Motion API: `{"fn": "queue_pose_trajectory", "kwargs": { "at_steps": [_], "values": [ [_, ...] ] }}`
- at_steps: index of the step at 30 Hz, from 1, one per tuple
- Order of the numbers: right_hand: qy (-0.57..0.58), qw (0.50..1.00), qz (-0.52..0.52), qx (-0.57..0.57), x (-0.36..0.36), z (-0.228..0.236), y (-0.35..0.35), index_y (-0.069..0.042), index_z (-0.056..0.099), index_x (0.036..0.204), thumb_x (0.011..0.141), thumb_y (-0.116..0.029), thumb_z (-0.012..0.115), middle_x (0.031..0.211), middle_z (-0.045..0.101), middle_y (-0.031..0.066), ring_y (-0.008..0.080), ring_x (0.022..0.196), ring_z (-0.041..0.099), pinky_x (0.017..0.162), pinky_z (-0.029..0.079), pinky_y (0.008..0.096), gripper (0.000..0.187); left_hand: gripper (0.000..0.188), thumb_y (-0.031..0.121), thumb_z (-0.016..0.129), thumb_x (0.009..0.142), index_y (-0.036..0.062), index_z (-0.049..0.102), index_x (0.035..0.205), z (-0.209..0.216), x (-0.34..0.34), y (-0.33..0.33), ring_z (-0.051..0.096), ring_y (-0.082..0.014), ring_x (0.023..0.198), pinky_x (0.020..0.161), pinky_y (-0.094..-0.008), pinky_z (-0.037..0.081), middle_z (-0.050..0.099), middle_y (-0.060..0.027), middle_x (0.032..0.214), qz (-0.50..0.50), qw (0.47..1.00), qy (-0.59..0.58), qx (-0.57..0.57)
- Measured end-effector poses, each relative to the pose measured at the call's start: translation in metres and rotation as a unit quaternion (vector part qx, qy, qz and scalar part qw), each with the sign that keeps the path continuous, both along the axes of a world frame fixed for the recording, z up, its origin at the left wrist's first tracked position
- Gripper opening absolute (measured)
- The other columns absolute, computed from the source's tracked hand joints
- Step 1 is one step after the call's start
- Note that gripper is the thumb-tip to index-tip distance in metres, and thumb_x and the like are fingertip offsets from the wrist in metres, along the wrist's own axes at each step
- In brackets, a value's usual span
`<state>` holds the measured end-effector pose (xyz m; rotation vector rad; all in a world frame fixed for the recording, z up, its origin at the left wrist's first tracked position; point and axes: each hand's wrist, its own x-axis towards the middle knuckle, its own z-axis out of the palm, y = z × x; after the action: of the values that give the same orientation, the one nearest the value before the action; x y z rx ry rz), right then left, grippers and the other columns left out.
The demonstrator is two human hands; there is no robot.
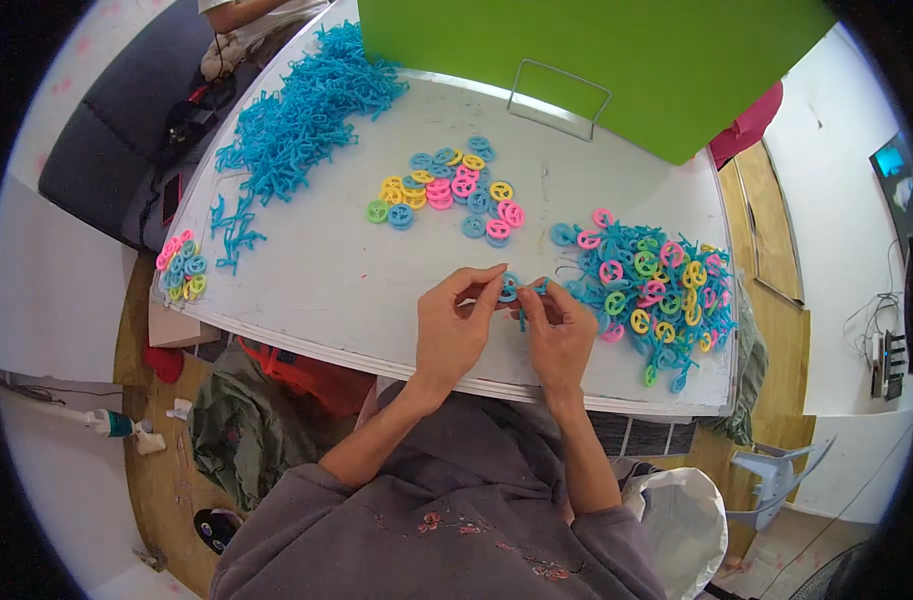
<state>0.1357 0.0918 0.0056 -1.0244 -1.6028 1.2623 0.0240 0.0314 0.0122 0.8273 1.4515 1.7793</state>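
Above the near part of the white table, my left hand point(451, 322) pinches a small blue plastic wheel point(510, 288) between thumb and fingertips. Close beside it, my right hand point(561, 338) is closed on a blue branched plastic piece point(541, 286); the fingers partly hide it, and whether the two parts touch I cannot tell. To the right lies a heap of branched pieces with coloured wheels point(659, 290) on them. Loose pink, yellow, blue and green wheels point(439, 190) are scattered at mid-table. A large pile of blue branched pieces point(302, 115) spreads over the far left.
Several more wheels point(182, 265) sit at the table's left corner. A big green panel point(577, 60) with a wire loop point(561, 98) stands along the back edge. Another person's arm point(239, 14) shows at upper left. A white bag point(682, 530) hangs or stands beside me at lower right.
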Motion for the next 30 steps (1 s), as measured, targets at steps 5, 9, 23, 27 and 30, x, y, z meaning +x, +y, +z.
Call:
{"fn": "queue_pose_trajectory", "kwargs": {
  "at_steps": [5, 9, 23, 27, 30],
  "values": [
    [-0.025, 0.999, -0.006, -0.029, 0.001, 0.003, 0.001, 0.005, 0.067, 0.093, 0.086, -0.011, 0.069, 0.074, 0.069, 0.0085, 0.0076, 0.067, 0.063, 0.06, 0.049, 0.0245, 0.017, 0.02, 0.004, 0.058, 0.093, -0.0031, 0.065, 0.11, 0.002, 0.0, -0.001, 0.063, -0.0111, 0.086, 0.074, -0.0258, 0.055, 0.066, -0.0078, 0.098, 0.01, 0.998, 0.062, -0.03],
    [-0.081, 0.99, 0.004, 0.117, 0.003, 0.0, 0.002, 0.002, 0.066, 0.095, 0.081, -0.005, 0.071, 0.079, 0.07, 0.0102, 0.0124, 0.072, 0.066, 0.063, 0.049, 0.0273, 0.016, 0.016, 0.001, 0.057, 0.092, -0.0035, 0.065, 0.105, -0.002, 0.0, -0.002, 0.063, -0.0118, 0.086, 0.074, -0.0257, 0.054, 0.066, -0.0085, 0.096, 0.009, 0.993, 0.111, -0.035],
    [0.096, 0.995, 0.039, -0.001, 0.007, -0.008, 0.002, 0.003, 0.066, 0.094, 0.081, 0.009, 0.066, 0.096, 0.07, 0.0096, 0.0126, 0.09, 0.064, 0.082, 0.051, 0.0264, 0.014, 0.02, -0.012, 0.049, 0.088, -0.0032, 0.063, 0.099, -0.011, 0.001, 0.004, 0.063, -0.0153, 0.091, 0.085, -0.0283, 0.053, 0.064, -0.0092, 0.096, -0.008, 0.999, 0.019, 0.045],
    [0.024, 0.998, 0.051, -0.001, 0.009, -0.005, 0.004, 0.003, 0.066, 0.096, 0.082, 0.007, 0.067, 0.091, 0.068, 0.0066, 0.0091, 0.086, 0.062, 0.077, 0.05, 0.0234, 0.015, 0.022, -0.015, 0.051, 0.084, -0.0017, 0.064, 0.096, -0.012, 0.0, 0.002, 0.062, -0.0169, 0.088, 0.081, -0.0278, 0.054, 0.06, -0.0094, 0.095, 0.019, 0.989, 0.138, 0.059],
    [0.035, 0.997, 0.059, -0.025, 0.006, 0.006, 0.005, 0.002, 0.066, 0.095, 0.081, 0.006, 0.068, 0.09, 0.067, 0.0045, 0.0075, 0.082, 0.06, 0.074, 0.049, 0.0219, 0.015, 0.017, -0.012, 0.054, 0.085, -0.0022, 0.063, 0.094, -0.004, -0.003, 0.0, 0.062, -0.0176, 0.091, 0.079, -0.0279, 0.054, 0.059, -0.0106, 0.096, 0.019, 0.982, 0.178, 0.062]
  ]
}}
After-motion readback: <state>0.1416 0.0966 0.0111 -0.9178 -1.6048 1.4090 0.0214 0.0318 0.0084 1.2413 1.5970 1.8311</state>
